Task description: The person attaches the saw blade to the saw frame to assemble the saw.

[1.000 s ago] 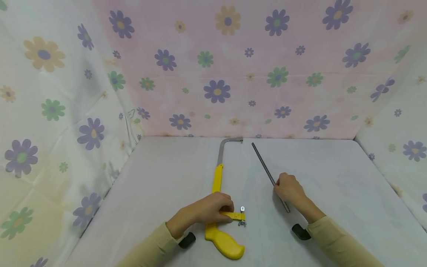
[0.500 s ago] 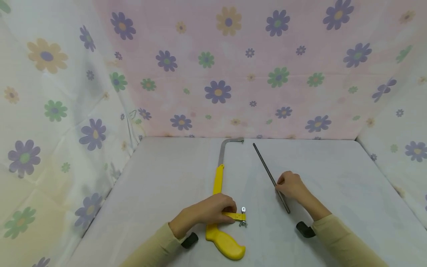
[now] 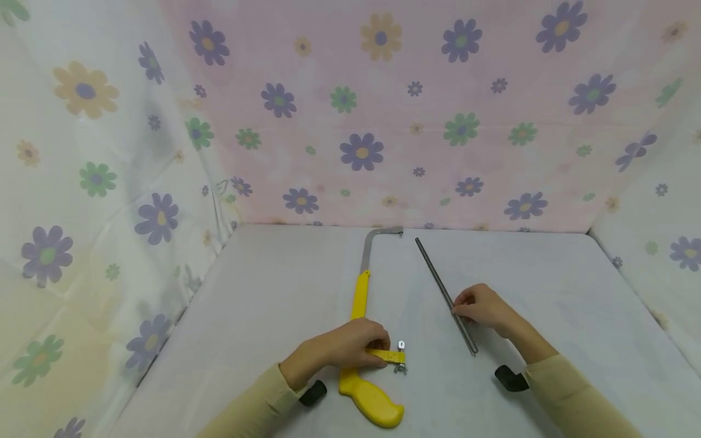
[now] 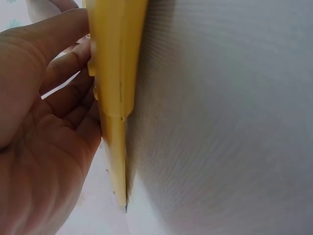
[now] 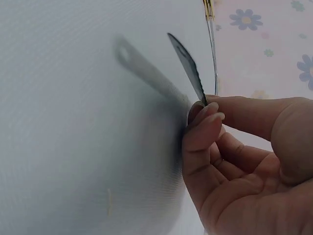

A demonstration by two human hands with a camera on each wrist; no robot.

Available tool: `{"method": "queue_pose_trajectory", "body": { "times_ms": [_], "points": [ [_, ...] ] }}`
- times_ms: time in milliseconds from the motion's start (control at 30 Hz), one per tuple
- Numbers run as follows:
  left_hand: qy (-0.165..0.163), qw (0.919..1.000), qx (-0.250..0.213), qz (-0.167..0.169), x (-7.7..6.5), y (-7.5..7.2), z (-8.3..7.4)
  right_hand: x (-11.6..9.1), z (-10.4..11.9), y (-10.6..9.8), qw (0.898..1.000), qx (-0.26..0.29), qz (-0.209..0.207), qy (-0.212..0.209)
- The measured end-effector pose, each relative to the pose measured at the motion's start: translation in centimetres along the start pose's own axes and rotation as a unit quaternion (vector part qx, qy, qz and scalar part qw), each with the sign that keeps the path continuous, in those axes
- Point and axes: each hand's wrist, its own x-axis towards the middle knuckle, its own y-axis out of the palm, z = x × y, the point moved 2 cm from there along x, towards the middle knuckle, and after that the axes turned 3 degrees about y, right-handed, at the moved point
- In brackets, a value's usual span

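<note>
A hacksaw frame (image 3: pixel 359 295) with a yellow handle and a grey bent front arm lies on the table, no blade fitted between its arms. My left hand (image 3: pixel 350 342) grips it around the yellow short arm, thumb below and fingers above; the yellow bar (image 4: pixel 112 58) also runs past the fingers in the left wrist view. To the right, a thin dark hacksaw blade (image 3: pixel 432 272) slants across, pinched between thumb and fingers of my right hand (image 3: pixel 484 309). In the right wrist view the blade (image 5: pixel 188 66) is raised off the cloth, with its hole end casting a shadow.
A screw with a wing nut (image 3: pixel 400 368) sits at the end of the yellow short arm. White cloth covers the table (image 3: pixel 274 274). Flowered curtains (image 3: pixel 306 121) enclose the back and both sides. Dark wrist devices (image 3: pixel 512 378) hang below the sleeves.
The view has shifted slightly. My right fingers have resettled along the blade, and the blade is a little turned, its near end nearer to me. The left hand stays on the hacksaw frame.
</note>
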Motion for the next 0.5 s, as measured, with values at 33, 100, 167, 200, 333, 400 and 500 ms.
{"method": "queue_pose_trajectory", "body": {
  "times_ms": [33,100,167,200,333,400,500],
  "points": [
    [-0.001,1.0000,-0.002,0.000,-0.01,0.02,0.02,0.02,-0.08,0.06,1.000,0.005,0.002,0.000],
    [-0.002,1.0000,-0.008,-0.002,-0.07,0.01,-0.04,0.07,-0.21,0.07,1.000,0.013,0.004,-0.004],
    [-0.002,0.9999,-0.015,-0.005,-0.13,-0.01,-0.07,0.09,-0.24,0.17,1.000,0.026,0.009,-0.006],
    [-0.002,0.9998,-0.019,-0.006,-0.16,-0.01,-0.04,0.10,-0.25,0.23,0.999,0.034,0.012,-0.005],
    [0.000,0.9992,-0.040,-0.009,-0.28,0.08,0.13,0.21,-0.14,0.56,0.997,0.070,0.033,-0.005],
    [0.001,0.9988,-0.049,-0.008,-0.31,0.14,0.28,0.30,-0.03,0.67,0.996,0.078,0.042,-0.007],
    [-0.001,0.9983,-0.058,-0.007,-0.33,0.16,0.47,0.44,0.21,0.78,0.995,0.085,0.050,-0.009]
  ]
}}
